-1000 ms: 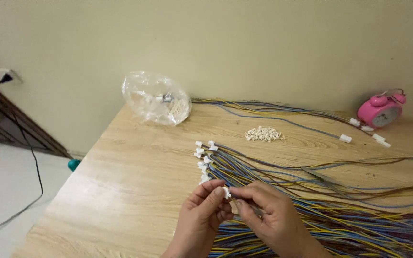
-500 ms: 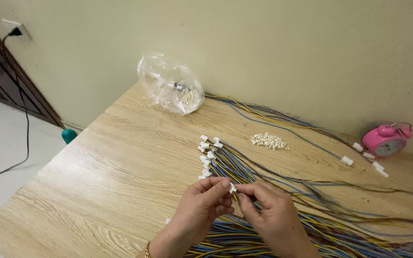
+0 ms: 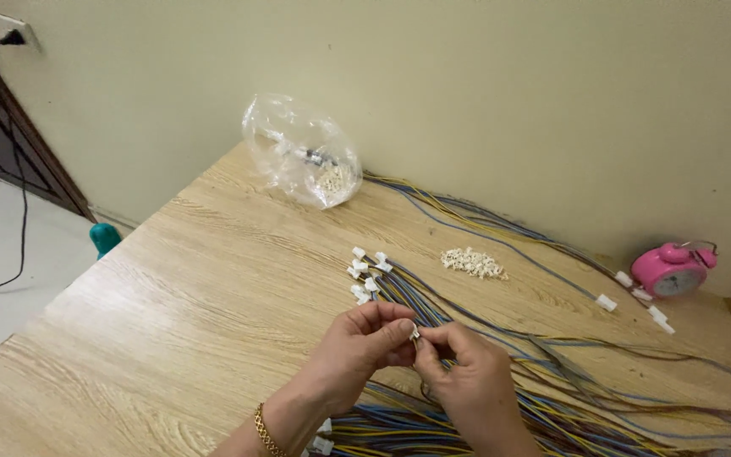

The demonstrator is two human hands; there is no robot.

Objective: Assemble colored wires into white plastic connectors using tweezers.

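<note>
My left hand (image 3: 364, 347) and my right hand (image 3: 465, 381) meet above the wooden table (image 3: 171, 322). Between their fingertips they pinch a small white plastic connector (image 3: 414, 333) on the end of a thin wire. Just beyond them lies a bundle of blue, yellow and brown wires (image 3: 467, 313), several ending in white connectors (image 3: 364, 272). More of these wires run under my wrists toward the near edge. A gold bracelet sits on my left wrist.
A small heap of loose white connectors (image 3: 473, 262) lies further back. A clear plastic bag (image 3: 302, 161) with small parts stands by the wall. A pink alarm clock (image 3: 674, 269) is at the far right. A wall socket with a black cord (image 3: 12, 38) is at upper left.
The view has swung left and tilted, so the bag and clock shifted right in frame. Both hands stay together on the connector, with only small finger movement.
</note>
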